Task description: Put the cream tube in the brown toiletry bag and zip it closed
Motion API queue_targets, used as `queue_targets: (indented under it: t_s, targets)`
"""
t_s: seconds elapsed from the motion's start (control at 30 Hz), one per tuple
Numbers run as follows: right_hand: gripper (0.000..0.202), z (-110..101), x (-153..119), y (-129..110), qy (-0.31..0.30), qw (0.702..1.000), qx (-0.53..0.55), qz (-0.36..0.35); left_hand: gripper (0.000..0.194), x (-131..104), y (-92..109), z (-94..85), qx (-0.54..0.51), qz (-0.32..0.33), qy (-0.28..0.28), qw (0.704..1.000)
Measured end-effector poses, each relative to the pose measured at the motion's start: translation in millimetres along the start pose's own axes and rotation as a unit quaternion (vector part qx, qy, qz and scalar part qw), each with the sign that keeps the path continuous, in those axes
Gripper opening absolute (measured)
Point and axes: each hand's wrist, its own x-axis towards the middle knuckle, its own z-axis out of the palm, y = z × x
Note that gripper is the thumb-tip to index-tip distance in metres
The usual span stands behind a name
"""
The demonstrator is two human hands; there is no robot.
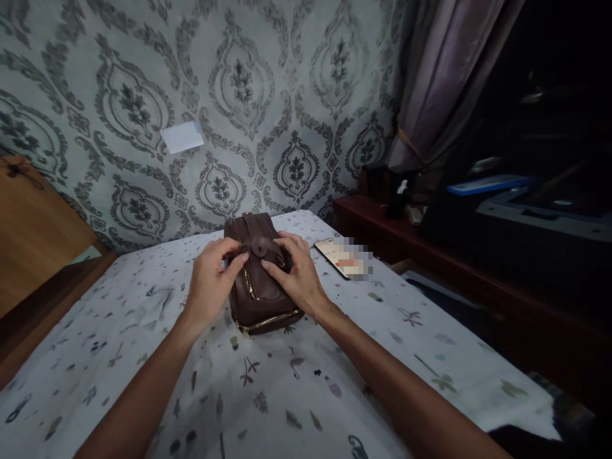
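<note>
A dark brown leather bag (265, 284) with gold zippers lies on the patterned bedsheet (215, 389). Across its upper part runs a strap with a round tab (259, 247). My left hand (213, 271) is at the left side of the strap, its thumb and fingers bent in a pinch on the bag. On the right side, my right hand (299, 271) has its fingers curled over the strap's edge and its thumb against the bag's front. What lies directly under my fingertips is partly hidden.
Just right of the bag lies a phone (342, 258) with a lit, partly blurred screen. A patterned wall (296, 115) rises behind the bed. Dark red wooden furniture (382, 223) stands along the right, a wooden board (38, 229) at the left.
</note>
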Motion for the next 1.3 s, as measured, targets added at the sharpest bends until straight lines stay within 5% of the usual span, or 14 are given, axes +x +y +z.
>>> queue_targets:
  t_s: [0.2, 0.8, 1.03, 1.13, 1.23, 1.3]
  targets:
    - [0.029, -1.2, -0.7, -0.7, -0.009, 1.000, 0.006, 0.003, 0.011, -8.5, -4.0, -1.5, -0.019, -0.002, 0.028, 0.999]
    - [0.032, -2.7, 1.5, 3.6, -0.015, 1.000, 0.014, -0.012, 0.013, -10.4, -5.3, -17.9, -0.037, 0.026, -0.089, 0.995]
    - [0.017, -16.0, 10.2, 1.3, -0.006, 1.000, 0.018, -0.002, 0.011, -25.7, -4.8, -3.6, -0.069, -0.035, 0.019, 0.997]
    - [0.003, -24.2, 12.4, -0.4, 0.023, 0.999, 0.040, -0.010, 0.008, -41.9, -1.4, 5.6, 0.008, 0.051, 0.085, 0.995]
    - [0.007, -31.4, 9.9, -3.5, 0.012, 0.997, 0.081, 0.003, 0.004, -57.8, 1.0, 13.7, 0.141, 0.250, 0.044, 0.957]
    - [0.011, -34.6, 5.5, -6.1, 0.002, 0.995, 0.101, 0.025, 0.019, -66.3, -0.8, 18.9, 0.212, 0.340, 0.001, 0.916]
